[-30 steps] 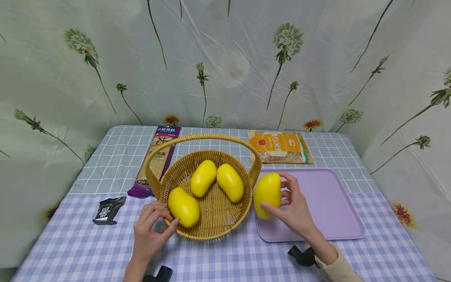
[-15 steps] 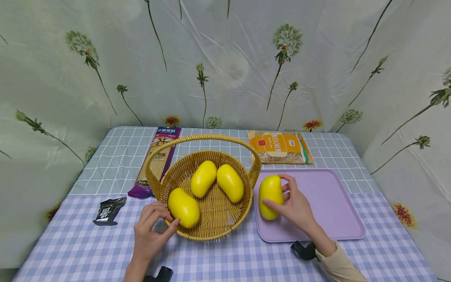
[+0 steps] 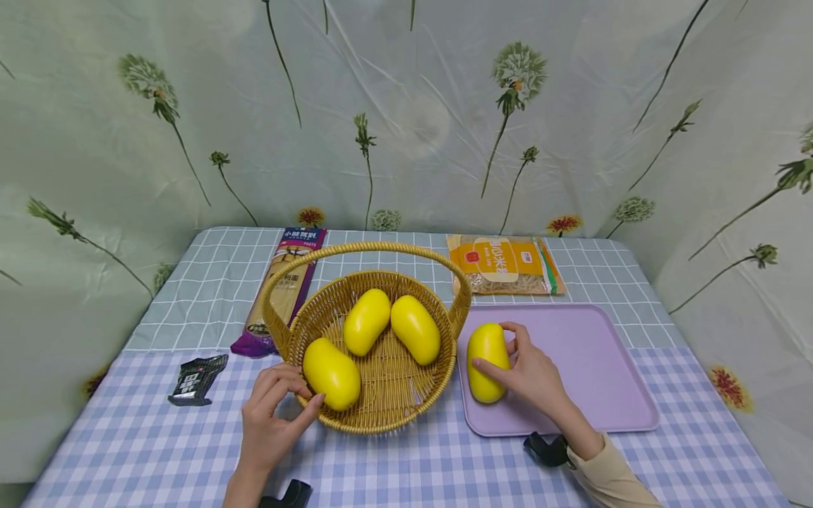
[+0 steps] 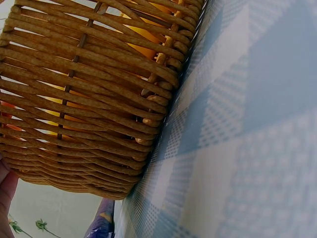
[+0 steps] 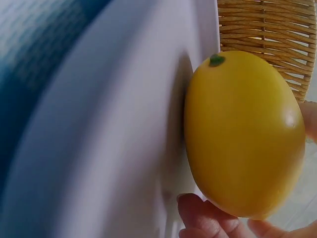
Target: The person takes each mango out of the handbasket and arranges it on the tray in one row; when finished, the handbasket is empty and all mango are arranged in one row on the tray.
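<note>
Smooth glossy fruit, rough wicker basket, smooth plastic tray, matt woven tablecloth

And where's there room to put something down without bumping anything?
The purple tray is bare right of the right hand, and the checked cloth is bare in front of the black packet. It's crowded around the basket: the left hand grips it, the pasta pack lies behind-left, and the held yellow fruit is beside it.

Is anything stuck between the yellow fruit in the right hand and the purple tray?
Nothing visible is in between: the right hand holds the yellow fruit low over the purple tray, but whether they touch, I can't tell.
</note>
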A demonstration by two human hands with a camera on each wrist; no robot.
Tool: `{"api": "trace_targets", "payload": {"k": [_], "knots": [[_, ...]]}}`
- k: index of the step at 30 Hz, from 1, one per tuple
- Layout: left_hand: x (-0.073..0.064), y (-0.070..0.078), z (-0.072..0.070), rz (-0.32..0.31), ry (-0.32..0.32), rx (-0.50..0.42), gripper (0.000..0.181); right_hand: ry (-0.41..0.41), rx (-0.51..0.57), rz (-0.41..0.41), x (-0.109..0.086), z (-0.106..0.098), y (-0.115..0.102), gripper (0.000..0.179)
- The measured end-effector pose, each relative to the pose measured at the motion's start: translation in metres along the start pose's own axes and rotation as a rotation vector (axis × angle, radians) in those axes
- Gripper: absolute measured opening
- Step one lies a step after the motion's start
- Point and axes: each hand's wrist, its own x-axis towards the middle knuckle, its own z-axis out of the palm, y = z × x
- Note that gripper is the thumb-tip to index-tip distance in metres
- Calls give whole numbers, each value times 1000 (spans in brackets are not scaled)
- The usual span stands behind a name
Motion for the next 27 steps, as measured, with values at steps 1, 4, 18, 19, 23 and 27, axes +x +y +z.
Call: {"api": "trace_targets", "payload": {"k": [1,4,18,19,23,27], "knots": [[0,1,0,-2,-2,2,33,-4,-7,4,0,1,1,83],[-1,1,-1,-1,-1,3,33,-13,-24,6,0,2,3,83],[3,1,-2,-21,-13,20,35,-70,-84,-14,1,-3,-1,84],[3,0,-1,-20,-13,19,35,-70,-91,-15,1,-3,-1,84],[3,0,-1,-16,-9,15,36,-70,-118,-25,-1,-4,-2,84],[3,1,-1,-21,-10,15,37,-68,-140,-41,-5,-7,-4,81]]}}
